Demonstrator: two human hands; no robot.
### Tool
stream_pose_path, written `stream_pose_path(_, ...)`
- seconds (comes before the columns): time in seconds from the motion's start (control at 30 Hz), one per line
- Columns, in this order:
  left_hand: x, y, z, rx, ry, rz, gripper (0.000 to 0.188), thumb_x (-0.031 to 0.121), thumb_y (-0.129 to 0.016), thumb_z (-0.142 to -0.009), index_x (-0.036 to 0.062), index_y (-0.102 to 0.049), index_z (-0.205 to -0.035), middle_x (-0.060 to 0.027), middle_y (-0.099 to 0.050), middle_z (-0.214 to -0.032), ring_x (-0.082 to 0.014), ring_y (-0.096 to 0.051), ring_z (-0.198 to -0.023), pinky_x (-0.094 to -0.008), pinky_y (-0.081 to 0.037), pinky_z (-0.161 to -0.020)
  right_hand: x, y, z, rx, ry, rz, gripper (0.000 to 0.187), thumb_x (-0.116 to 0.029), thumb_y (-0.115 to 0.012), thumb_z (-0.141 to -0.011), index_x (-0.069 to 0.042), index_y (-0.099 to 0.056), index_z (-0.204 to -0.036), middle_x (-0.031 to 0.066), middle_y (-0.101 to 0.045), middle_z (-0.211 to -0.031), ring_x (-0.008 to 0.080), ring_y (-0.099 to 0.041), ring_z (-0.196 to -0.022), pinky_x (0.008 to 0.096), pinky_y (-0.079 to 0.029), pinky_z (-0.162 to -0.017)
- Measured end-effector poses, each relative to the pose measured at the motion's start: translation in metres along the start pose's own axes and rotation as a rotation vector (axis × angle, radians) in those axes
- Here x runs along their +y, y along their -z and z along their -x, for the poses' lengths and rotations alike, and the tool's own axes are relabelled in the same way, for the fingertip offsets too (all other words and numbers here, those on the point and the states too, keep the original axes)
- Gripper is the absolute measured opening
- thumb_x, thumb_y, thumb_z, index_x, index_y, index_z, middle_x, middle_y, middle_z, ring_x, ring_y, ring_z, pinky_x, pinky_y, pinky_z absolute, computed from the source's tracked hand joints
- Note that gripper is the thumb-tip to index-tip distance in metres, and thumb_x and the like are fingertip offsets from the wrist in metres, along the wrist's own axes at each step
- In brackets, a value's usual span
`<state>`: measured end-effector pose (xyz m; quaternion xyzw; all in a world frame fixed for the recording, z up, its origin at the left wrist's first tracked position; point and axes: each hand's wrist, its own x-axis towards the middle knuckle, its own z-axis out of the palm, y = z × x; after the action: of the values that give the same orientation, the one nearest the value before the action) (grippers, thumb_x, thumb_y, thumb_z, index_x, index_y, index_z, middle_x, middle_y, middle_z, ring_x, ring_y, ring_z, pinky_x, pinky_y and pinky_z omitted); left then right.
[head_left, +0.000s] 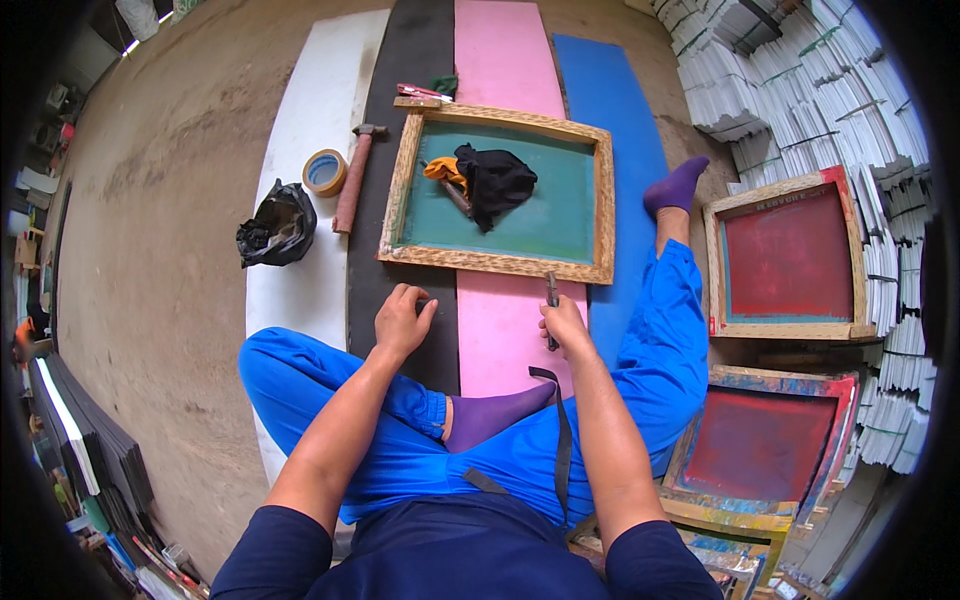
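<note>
In front of me lies a wooden screen-printing frame (500, 263) with green mesh (565, 205). A crumpled black cloth (497, 185) and an orange cloth (444, 170) rest on the mesh. Just below the frame's near rim, my right hand (566, 326) is closed around a slim hand tool (552, 292) with a grey metal end and dark handle; its exact kind is unclear. My left hand (402, 322) is near the frame's near left corner, fingers curled, and a dark bit shows beside the thumb. What it grips there is mostly hidden.
Left of the frame are a hammer (353, 187), a tape roll (325, 190) and a black plastic bag (280, 228). Long white, black, pink and blue sheets (610, 100) lie beneath. Red-meshed frames (790, 265) and stacked white bundles (800, 110) stand right. My legs flank the work.
</note>
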<state>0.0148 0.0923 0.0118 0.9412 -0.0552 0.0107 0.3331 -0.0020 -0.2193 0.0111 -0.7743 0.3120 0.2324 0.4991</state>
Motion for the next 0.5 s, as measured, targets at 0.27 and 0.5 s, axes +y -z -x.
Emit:
stream_pose_path(0.27, 0.002, -0.004, -0.001, 0.003, -0.017, -0.008, 0.019, 0.028, -0.074, -0.088, 0.0097, -0.070, -0.092, -0.0082, -0.065, -0.096, -0.0317, -0.067, -0.087, -0.0434, -0.054, -0.074, 0.029, -0.013, -0.022, 0.305, 0.170, 0.266, 0.028, -0.026, -0.059, -0.096, -0.001, -0.060, -0.085, 0.0095, -0.060, -0.059, 0.0210, -0.058, -0.045, 0.0387, -0.045, -0.040)
stream_pose_path(0.5, 0.005, -0.003, -0.001, -0.019, 0.028, 0.007, 0.018, 0.027, -0.075, -0.088, 0.0095, -0.071, -0.091, -0.0085, -0.065, -0.095, -0.0317, -0.067, -0.088, -0.0430, -0.055, -0.074, -0.008, -0.002, 0.008, 0.135, 0.016, 0.049, 0.029, -0.026, -0.059, -0.091, 0.002, -0.064, -0.084, 0.0188, -0.067, -0.068, 0.0298, -0.067, -0.056, 0.0445, -0.052, -0.053)
